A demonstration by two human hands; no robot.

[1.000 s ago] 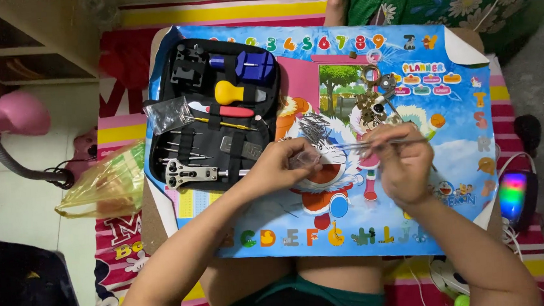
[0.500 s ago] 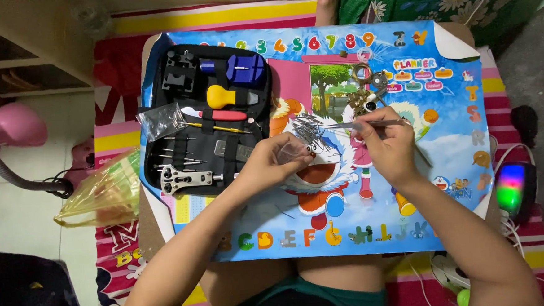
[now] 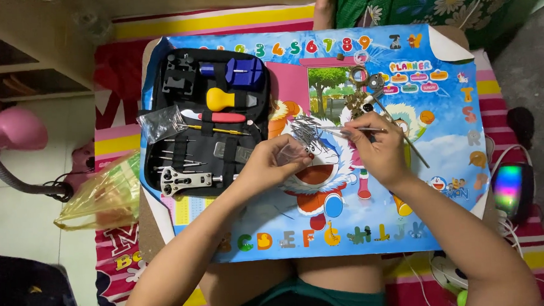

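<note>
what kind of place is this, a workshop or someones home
Most likely a home, with someone seated on the floor: a low table covered by a children's cartoon poster, colourful striped bedding beneath, and a pink desk lamp alongside.

I see open room on the bright cartoon paper mat (image 3: 446, 162) at my right — the black zip tool case (image 3: 208, 122) blocks the left.
</note>
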